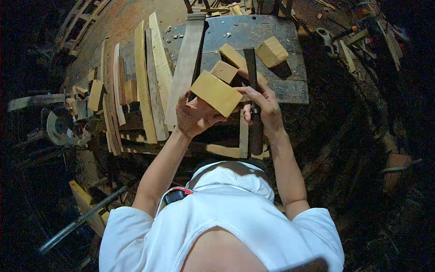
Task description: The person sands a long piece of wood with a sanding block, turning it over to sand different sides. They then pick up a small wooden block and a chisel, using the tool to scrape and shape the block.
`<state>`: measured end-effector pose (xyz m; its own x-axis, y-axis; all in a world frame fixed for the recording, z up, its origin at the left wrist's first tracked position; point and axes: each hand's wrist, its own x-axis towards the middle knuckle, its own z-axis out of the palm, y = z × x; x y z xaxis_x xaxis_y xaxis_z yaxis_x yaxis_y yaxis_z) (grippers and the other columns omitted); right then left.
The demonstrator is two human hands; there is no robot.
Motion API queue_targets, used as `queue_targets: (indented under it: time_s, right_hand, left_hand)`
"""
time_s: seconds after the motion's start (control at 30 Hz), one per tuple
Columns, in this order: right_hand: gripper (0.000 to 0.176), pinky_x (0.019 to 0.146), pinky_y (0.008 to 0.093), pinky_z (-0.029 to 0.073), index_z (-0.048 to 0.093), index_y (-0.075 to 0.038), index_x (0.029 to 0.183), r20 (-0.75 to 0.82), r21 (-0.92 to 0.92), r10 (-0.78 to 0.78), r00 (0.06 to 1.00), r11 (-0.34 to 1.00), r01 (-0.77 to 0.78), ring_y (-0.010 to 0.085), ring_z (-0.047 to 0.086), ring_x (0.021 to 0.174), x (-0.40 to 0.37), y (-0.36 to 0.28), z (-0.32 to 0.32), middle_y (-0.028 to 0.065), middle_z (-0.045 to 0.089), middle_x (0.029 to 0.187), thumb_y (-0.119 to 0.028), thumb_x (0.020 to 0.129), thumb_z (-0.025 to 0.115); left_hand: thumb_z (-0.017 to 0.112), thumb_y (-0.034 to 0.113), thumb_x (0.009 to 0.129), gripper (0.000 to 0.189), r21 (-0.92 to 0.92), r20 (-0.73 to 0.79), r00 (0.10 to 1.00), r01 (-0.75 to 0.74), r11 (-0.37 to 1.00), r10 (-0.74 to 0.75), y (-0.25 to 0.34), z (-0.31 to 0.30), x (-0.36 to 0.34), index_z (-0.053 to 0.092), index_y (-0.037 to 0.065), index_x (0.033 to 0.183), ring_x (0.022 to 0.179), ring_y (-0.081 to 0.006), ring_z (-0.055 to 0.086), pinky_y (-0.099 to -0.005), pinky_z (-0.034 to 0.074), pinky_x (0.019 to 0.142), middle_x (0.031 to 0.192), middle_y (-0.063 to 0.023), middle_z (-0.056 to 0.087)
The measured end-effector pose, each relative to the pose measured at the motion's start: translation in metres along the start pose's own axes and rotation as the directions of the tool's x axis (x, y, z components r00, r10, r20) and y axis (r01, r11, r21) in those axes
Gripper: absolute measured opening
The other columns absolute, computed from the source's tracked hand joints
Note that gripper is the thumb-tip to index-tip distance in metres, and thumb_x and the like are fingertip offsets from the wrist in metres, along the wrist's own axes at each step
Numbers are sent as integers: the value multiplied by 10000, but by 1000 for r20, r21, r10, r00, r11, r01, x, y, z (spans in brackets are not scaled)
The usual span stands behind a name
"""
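My left hand (198, 113) cups a rectangular, yellowish wooden block (216, 94) from below and the left side, above the near edge of the bench. My right hand (267, 106) is closed around a long tool with a flat dark blade (250, 63) and a thick dark handle (256, 136); it looks like a chisel. Its blade points away from me and the handle hangs toward my body. Fingers of the right hand also reach the block's right corner. Just beyond the held block are a smaller wooden block (224, 72) and a longer wooden piece (233, 56).
Another wooden block (272, 51) rests on the dark benchtop (290, 86). Several long boards (144, 81) lie at the left, beside a grey plank (186, 63). A round saw-like blade (61, 127) is at far left, a metal bar (84, 220) lower left. Tools and scraps lie at right.
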<state>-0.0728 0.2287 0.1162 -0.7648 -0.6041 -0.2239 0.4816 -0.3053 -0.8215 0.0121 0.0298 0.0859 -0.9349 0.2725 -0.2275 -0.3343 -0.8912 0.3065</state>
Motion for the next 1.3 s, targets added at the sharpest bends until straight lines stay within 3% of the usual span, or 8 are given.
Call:
queue_targets:
  time_s: [0.47,0.67,0.83,1.0,1.07,1.17,1.2,1.3]
  right_hand:
    - [572,429,190,413,433,-96,1353,-96,-197,-83,992,978,63,42,517,535,8,4,-7,-18,592,748,-127,836,676]
    - [609,414,194,357,408,-76,1363,-44,-124,43,998,991,-48,33,442,491,5,2,-12,-54,509,709,-126,823,686]
    - [539,494,193,411,466,-72,1310,3,-224,4,1000,975,-3,32,484,573,5,2,-15,-41,526,730,-143,828,695]
    - [506,575,170,423,487,-66,1280,64,-218,8,998,976,6,22,502,666,7,6,-12,-44,539,752,-161,831,701]
    - [521,451,174,361,462,-96,1330,61,-196,46,997,980,-33,18,446,527,9,9,-10,-59,485,703,-178,858,668]
    - [510,445,169,361,456,-90,1334,79,-170,49,996,985,-35,19,449,521,11,11,-7,-58,480,697,-210,879,649]
    - [510,445,169,361,456,-90,1334,78,-168,50,996,985,-36,19,449,521,12,10,-7,-58,480,697,-210,879,649]
    - [513,445,162,366,430,-84,1358,105,-126,111,988,987,-97,18,460,524,12,8,-8,-50,511,726,-206,897,620]
  left_hand:
    - [461,580,835,750,-25,69,997,-22,999,24,-3,0,1,327,137,1425,1265,-339,435,-513,399,1002,1393,-154,424]
    - [420,593,839,715,207,-45,996,90,974,-82,3,10,8,413,107,1364,1156,-290,533,-486,454,935,1291,-127,520]
    - [378,600,861,691,432,-192,972,208,877,-136,-3,5,11,488,71,1292,937,-237,627,-447,491,859,1101,-99,622]
    - [398,614,855,721,341,-275,948,251,906,-159,-15,11,16,501,44,1284,949,-223,638,-370,512,832,1113,-104,628]
    - [417,610,855,739,354,-339,931,259,899,-135,-14,26,17,482,28,1306,997,-208,633,-328,527,830,1163,-123,612]
    - [432,589,861,719,402,-341,936,234,885,-92,-12,21,21,483,25,1303,992,-204,633,-346,519,874,1153,-120,615]
    - [500,480,876,520,183,-337,931,207,961,-137,-11,21,20,580,49,1156,853,-197,666,-344,564,741,1019,-97,655]
    - [452,585,862,671,314,-355,931,204,927,-84,-13,9,25,522,45,1254,930,-192,645,-329,544,815,1101,-110,630]
